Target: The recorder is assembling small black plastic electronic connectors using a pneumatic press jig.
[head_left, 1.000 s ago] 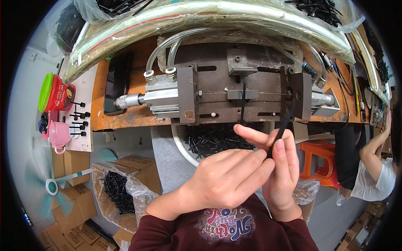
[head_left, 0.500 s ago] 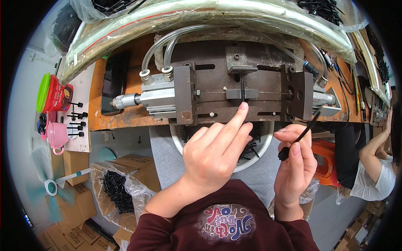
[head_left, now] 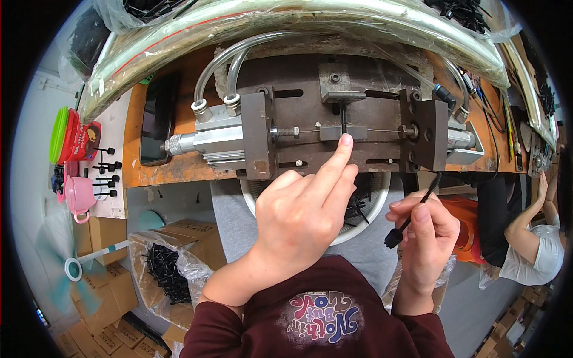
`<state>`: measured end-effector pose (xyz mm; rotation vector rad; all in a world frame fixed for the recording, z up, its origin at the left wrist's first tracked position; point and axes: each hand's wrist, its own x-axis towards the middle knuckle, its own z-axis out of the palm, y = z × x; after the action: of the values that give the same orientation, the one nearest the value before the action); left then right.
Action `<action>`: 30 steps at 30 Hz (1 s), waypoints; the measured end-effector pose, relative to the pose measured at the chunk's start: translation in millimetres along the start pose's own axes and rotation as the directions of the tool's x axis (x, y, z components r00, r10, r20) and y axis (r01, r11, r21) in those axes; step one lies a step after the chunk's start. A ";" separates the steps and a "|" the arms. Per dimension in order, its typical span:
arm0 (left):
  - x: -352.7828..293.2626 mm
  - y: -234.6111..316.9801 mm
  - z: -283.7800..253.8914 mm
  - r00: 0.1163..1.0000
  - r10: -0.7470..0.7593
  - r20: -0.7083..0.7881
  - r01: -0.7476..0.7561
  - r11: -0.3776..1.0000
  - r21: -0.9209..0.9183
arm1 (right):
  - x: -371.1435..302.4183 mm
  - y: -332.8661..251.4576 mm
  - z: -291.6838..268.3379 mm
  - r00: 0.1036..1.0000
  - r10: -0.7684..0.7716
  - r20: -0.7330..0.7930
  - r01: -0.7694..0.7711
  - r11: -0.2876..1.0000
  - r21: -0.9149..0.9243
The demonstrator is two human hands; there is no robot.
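My left hand (head_left: 307,209) reaches over the bench fixture (head_left: 298,146) with its index finger stretched out. That fingertip touches the near end of a black stem (head_left: 344,119), or sits right by it. The stem lies across a small grey metal block (head_left: 358,132). Thin rods run to the block from the left cylinder (head_left: 224,140) and the right cylinder (head_left: 461,141). Lower right, my right hand (head_left: 427,238) is closed in a pinch on a slim black plastic stem with a knobbed head (head_left: 393,238). The stem tilts up and right, clear of the fixture.
A white-rimmed basket (head_left: 382,209) with black stems sits on my lap under the bench edge. A bag-lined carton of black pieces (head_left: 164,271), a fan (head_left: 73,268) and a pink cup (head_left: 79,194) are at left. Another person (head_left: 534,244) sits at right.
The left cylinder's threaded tip has come out toward the block, and the right one slightly too. The stem in my right hand has dropped a little. My left finger stays near the block.
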<state>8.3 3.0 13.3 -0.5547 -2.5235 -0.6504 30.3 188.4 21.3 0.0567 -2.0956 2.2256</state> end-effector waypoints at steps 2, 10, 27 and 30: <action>1.1 -1.4 -1.9 1.000 0.010 -0.016 -0.011 0.997 -0.070 | 1.4 -2.4 -1.9 0.997 0.073 0.011 -0.073 0.997 0.019; -21.4 9.6 -20.9 0.995 0.089 0.054 -0.045 0.834 -0.551 | 3.7 9.1 4.7 0.955 0.250 0.161 -0.293 0.884 0.365; -12.1 -0.9 -6.6 1.000 0.028 -0.012 -0.030 0.983 -0.180 | 0.8 13.6 7.0 0.992 0.108 0.071 -0.115 0.988 0.105; -4.7 1.0 -2.3 0.999 0.014 0.046 -0.009 0.994 -0.113 | -3.7 10.3 2.5 0.995 0.090 0.052 -0.091 0.996 0.012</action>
<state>13.4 1.3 13.0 -0.6308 -2.5368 -0.7887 33.0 185.2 10.9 0.0210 -2.1502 2.3146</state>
